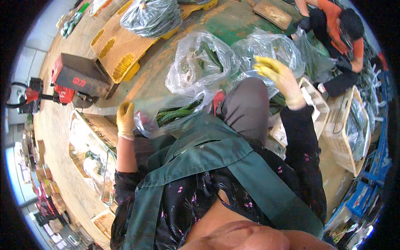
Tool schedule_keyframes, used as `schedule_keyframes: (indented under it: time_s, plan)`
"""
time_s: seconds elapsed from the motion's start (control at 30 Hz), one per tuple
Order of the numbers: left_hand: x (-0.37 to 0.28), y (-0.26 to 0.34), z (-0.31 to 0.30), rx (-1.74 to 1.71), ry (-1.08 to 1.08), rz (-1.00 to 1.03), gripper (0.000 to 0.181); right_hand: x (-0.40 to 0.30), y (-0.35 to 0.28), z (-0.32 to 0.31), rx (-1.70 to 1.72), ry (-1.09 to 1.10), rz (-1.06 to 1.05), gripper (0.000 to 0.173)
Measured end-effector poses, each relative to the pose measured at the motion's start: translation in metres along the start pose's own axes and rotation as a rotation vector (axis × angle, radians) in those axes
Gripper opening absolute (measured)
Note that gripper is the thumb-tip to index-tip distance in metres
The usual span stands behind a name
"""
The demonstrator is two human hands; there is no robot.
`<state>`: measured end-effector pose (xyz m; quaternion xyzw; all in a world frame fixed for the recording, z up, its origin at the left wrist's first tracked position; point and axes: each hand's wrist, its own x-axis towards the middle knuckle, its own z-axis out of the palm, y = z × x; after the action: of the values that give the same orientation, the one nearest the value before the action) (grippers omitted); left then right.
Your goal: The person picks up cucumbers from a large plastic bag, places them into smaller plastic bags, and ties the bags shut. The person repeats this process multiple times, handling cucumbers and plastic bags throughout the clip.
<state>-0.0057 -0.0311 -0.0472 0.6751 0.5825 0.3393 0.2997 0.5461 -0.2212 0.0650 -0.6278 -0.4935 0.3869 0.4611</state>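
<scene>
My left hand (125, 120), in a yellow glove, is raised at the left with its fingers bent. It is beside a clear plastic bag of cucumbers (178, 114) near my lap; whether it pinches the film there I cannot tell. My right hand (278, 75), gloved the same way, is up at the right above my knee with its fingers spread apart and nothing in them. Beyond my knees an open clear bag (203, 62) holds a few cucumbers. Another clear plastic bag (272, 50) lies behind my right hand, its contents partly hidden.
A yellow plastic pallet (117, 43) bears a full bag (150, 18). A pallet truck (81, 75) stands at the left, with a crate (93, 150) nearer me. At the right are plastic crates (340, 131) and a crouching co-worker in orange (331, 28).
</scene>
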Motion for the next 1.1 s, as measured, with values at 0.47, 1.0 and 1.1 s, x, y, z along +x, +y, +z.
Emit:
schedule_keyframes:
  time_s: [0.47, 1.0, 1.1]
  plan:
    - [0.042, 0.061, 0.171, 0.287, -0.751, -0.004, 0.070, 0.294, 0.331, 0.187, -1.169, -0.530, 0.174, 0.033]
    - [0.089, 0.049, 0.122, -0.873, -0.520, -0.520, 0.067, 0.357, 0.306, 0.224, -0.946, -0.331, 0.642, 0.066]
    - [0.094, 0.046, 0.120, -0.905, -0.493, -0.520, 0.068, 0.352, 0.295, 0.224, -0.787, -0.417, 0.559, 0.058]
